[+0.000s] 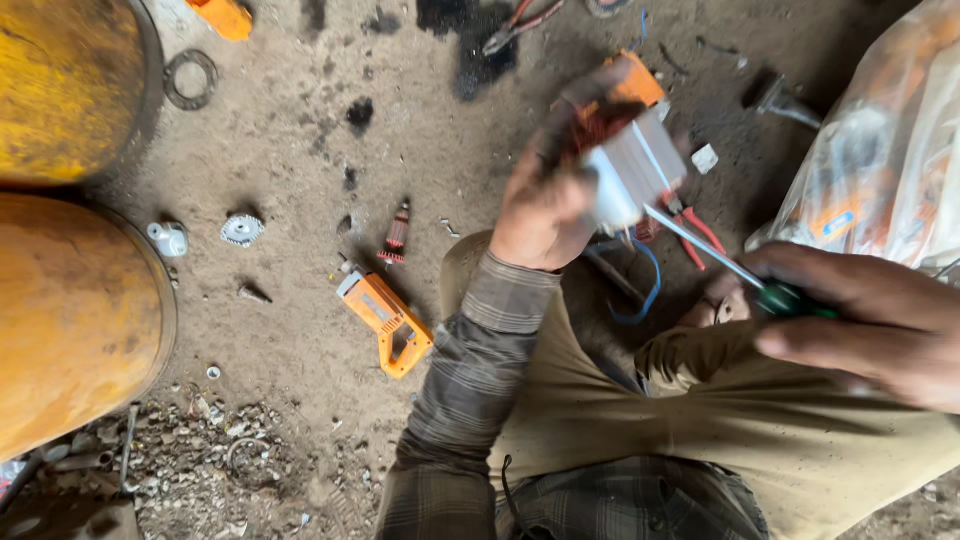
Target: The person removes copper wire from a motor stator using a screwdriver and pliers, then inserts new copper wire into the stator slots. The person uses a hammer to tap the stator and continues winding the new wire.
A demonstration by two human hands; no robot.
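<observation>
The left hand [545, 205] is clenched around a power tool body [632, 160], held up above the lap. The body has a ribbed, light grey metal section facing the camera, with an orange plastic housing at its far end and a reddish wound part showing between the fingers.

The right hand [880, 320] grips a screwdriver [740, 268] by its dark green handle. The thin, bright metal shaft runs up and to the left, and its tip meets the lower edge of the grey metal section.

A blue wire [640, 290] loops below the tool body, over the lap. Red-handled pliers [695, 228] lie on the ground just behind the tool body, partly hidden by it.

On the dusty, oil-stained concrete floor [290, 150], well apart from the hands, lie:
- an orange plastic handle shell [388, 322], D-shaped at one end;
- a small motor rotor [397, 234] with a reddish winding and a narrow shaft;
- a toothed metal gear [241, 230], round and pale;
- a small white cap [170, 238];
- a dark flat ring [190, 80].

Two rusted yellow drums [70, 310] stand at the left edge. A crinkled clear plastic bag [880, 150] with orange contents sits at the right.
</observation>
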